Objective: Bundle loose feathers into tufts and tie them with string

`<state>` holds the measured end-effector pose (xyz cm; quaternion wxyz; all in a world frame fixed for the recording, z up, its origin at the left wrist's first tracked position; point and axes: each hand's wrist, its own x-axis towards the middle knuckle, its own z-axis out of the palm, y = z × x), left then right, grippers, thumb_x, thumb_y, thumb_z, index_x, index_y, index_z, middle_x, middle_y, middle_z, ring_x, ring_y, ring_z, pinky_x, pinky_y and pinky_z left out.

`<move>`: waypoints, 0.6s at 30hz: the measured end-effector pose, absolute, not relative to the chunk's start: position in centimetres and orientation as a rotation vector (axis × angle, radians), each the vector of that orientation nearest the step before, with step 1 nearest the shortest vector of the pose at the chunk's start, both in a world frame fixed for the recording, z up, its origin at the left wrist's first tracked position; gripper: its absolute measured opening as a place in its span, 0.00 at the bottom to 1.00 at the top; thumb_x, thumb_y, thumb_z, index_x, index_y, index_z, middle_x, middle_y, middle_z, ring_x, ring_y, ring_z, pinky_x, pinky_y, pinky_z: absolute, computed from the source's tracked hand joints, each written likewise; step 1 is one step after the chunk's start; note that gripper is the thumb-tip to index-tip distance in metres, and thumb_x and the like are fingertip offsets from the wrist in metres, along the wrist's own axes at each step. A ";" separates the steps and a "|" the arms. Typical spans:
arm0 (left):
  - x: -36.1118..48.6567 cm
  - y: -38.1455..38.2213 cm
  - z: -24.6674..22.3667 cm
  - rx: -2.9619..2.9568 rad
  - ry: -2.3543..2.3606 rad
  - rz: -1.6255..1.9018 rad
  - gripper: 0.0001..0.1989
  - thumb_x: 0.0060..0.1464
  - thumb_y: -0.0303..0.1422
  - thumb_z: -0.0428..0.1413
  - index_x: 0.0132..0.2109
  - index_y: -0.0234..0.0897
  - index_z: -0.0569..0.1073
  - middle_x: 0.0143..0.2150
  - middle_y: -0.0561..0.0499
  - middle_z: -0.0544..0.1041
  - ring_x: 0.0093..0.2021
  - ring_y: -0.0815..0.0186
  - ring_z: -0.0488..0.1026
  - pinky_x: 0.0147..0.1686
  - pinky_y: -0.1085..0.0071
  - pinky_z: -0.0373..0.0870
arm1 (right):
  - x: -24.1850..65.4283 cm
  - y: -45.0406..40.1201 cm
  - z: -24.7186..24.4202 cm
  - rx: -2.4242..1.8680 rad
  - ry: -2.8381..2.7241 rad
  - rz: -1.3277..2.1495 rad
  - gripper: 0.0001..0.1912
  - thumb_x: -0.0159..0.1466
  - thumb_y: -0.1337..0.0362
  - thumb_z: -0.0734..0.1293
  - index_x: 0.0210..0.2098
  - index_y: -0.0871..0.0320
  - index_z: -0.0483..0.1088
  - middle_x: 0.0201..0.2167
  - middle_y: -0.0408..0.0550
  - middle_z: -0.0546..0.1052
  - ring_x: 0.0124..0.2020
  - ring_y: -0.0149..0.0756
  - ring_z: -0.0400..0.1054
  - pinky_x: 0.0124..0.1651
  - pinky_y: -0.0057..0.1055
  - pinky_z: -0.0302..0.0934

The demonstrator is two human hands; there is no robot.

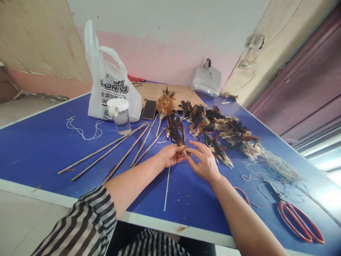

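My left hand [172, 155] is closed on a small bunch of dark feathers [175, 132], pinching it near the pale quill ends. The plumes point away from me over the blue table. At the quill ends is my right hand [204, 161], its fingers spread and their tips close to or touching the bunch. Whether a thread lies between those fingertips I cannot make out. Just beyond, a brown feather duster head [165, 103] sits on a stick. To the right of my hands lie several loose feather bunches [217, 149], black, brown and cream.
Several thin wooden sticks [128, 151] lie at left, beside a lidded water jug [122, 119], a phone [149, 109] and a white plastic bag [112, 85]. Red-handled scissors [299, 218] and tangled pale string [279, 165] are at right. A silver bag [207, 80] stands at the back.
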<state>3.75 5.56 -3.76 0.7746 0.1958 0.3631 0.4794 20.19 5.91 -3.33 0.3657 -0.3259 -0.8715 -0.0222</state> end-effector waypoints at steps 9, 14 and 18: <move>4.1 5.0 -3.0 0.661 0.822 1.228 0.04 0.52 0.26 0.54 0.35 0.29 0.72 0.34 0.42 0.78 0.33 0.67 0.75 0.39 0.69 0.68 | 20.1 5.7 -3.0 -1.025 -2.263 0.133 0.13 0.59 0.54 0.64 0.30 0.57 0.72 0.26 0.47 0.73 0.28 0.33 0.65 0.35 0.30 0.58; 4.4 5.0 -3.7 0.742 0.809 1.189 0.07 0.46 0.30 0.59 0.34 0.29 0.74 0.34 0.43 0.78 0.33 0.66 0.74 0.40 0.68 0.68 | 20.3 6.0 -3.3 -1.027 -2.281 0.085 0.11 0.61 0.58 0.63 0.30 0.57 0.72 0.25 0.46 0.73 0.29 0.33 0.65 0.37 0.29 0.56; 4.7 4.9 -4.0 0.782 0.853 1.206 0.10 0.42 0.33 0.62 0.32 0.29 0.74 0.32 0.45 0.77 0.32 0.67 0.73 0.39 0.69 0.67 | 20.2 5.9 -3.4 -1.048 -2.323 0.063 0.10 0.61 0.61 0.62 0.30 0.57 0.73 0.25 0.46 0.74 0.28 0.33 0.66 0.37 0.29 0.55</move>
